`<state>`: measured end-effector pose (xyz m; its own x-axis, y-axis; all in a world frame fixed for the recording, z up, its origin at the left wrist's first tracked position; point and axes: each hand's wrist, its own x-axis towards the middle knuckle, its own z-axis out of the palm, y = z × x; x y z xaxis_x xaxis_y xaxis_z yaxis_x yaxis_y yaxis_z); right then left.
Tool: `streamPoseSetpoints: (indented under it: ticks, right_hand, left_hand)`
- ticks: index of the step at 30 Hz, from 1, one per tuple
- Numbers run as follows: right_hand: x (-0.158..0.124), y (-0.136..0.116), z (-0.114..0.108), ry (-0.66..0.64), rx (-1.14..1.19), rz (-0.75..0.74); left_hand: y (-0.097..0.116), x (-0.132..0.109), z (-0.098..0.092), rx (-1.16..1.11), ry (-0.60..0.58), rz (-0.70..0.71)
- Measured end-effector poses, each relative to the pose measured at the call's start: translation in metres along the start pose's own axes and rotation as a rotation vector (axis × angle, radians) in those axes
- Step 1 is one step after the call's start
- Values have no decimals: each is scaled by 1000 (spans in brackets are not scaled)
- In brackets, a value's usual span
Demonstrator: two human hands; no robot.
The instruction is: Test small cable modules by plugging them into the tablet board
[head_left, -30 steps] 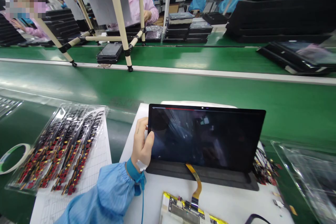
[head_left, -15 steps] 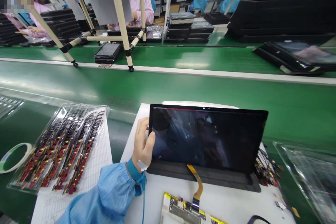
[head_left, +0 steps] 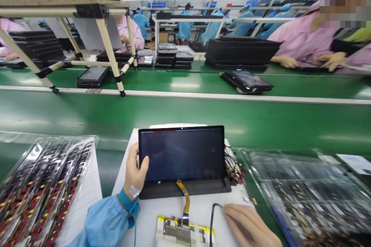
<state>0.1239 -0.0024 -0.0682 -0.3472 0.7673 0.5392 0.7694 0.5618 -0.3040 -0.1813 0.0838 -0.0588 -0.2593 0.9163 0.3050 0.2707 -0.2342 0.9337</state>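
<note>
My left hand point(head_left: 136, 171) grips the left edge of a dark display panel point(head_left: 182, 154), thumb in front. The panel leans upright on a black stand point(head_left: 185, 190), with a thin red line near its top edge. From its bottom an orange flex cable point(head_left: 184, 197) runs down to a circuit board with yellow tape point(head_left: 185, 233). At the lower right, my right hand point(head_left: 247, 225) has its fingers together by the end of a black cable point(head_left: 212, 220); what its fingertips hold is hard to make out.
Clear trays of parts lie at the left point(head_left: 49, 185) and right point(head_left: 313, 197). Small wired parts point(head_left: 236, 171) sit beside the panel. Beyond the green belt point(head_left: 185, 112) stand a pipe-frame rack point(head_left: 108, 46), stacked black trays point(head_left: 240, 52) and people in pink and blue.
The view has swung up and to the right. My right hand has come into view beside the black cable. My left hand still holds the panel, whose screen looks more evenly lit.
</note>
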Motion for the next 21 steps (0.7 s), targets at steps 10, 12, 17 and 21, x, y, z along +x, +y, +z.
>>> streamPoseSetpoints:
  ticks: [10,12,17,21]
  right_hand:
    - [20,-14,7,103,72,29]
    - [21,-15,8,115,73,21]
    - [28,-17,16,88,12,5]
    - [43,-18,24,54,-188,-86]
  left_hand:
    - [-4,9,2,52,99,-12]
    - [-6,9,0,51,106,-9]
    - [-16,12,-3,38,132,11]
    - [-19,16,-9,53,180,53]
